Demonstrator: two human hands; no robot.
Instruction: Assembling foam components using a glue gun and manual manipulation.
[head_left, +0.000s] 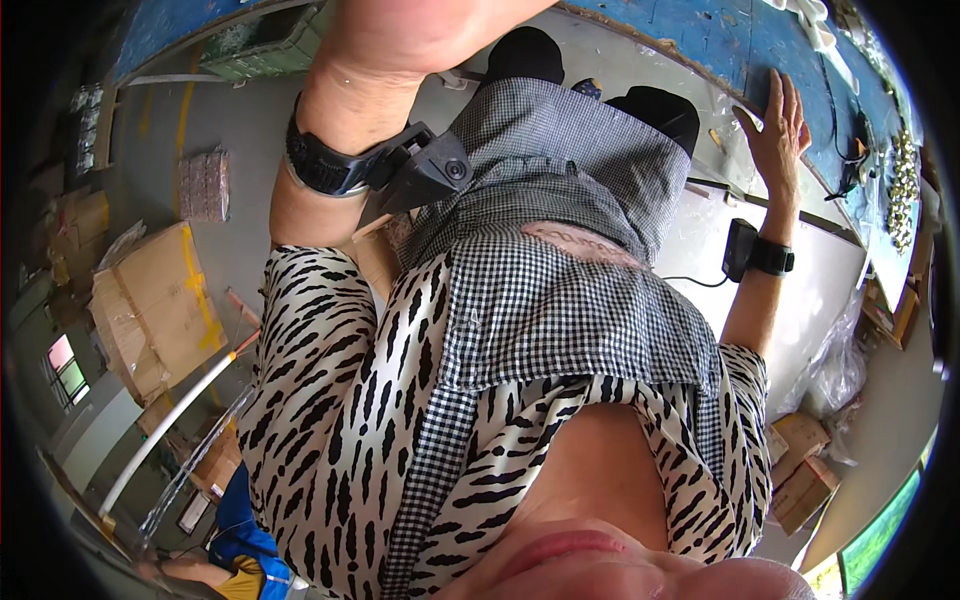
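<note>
My left hand (430,30) is raised close to the camera at the upper edge. Its fingers run out of the picture, so whether it holds anything is hidden. My right hand (780,135) reaches to the edge of a blue worktable (690,25), its fingers stretched out and nothing visible in them. Black bands with small cameras sit on both wrists, a left wrist camera (425,170) and a right wrist camera (742,250). Beyond the right hand, a dark cord (855,150) and a bunch of shiny gold-and-dark pieces (902,190) lie on the table.
A checked apron (590,310) covers my lap. Under the table's left part stands a green crate (265,45). Cardboard boxes (160,305) and a wrapped bundle (204,187) are on the left floor, near a white pole (165,430). Another person's blue clothing (245,530) shows lower left. Clear plastic (835,375) hangs right.
</note>
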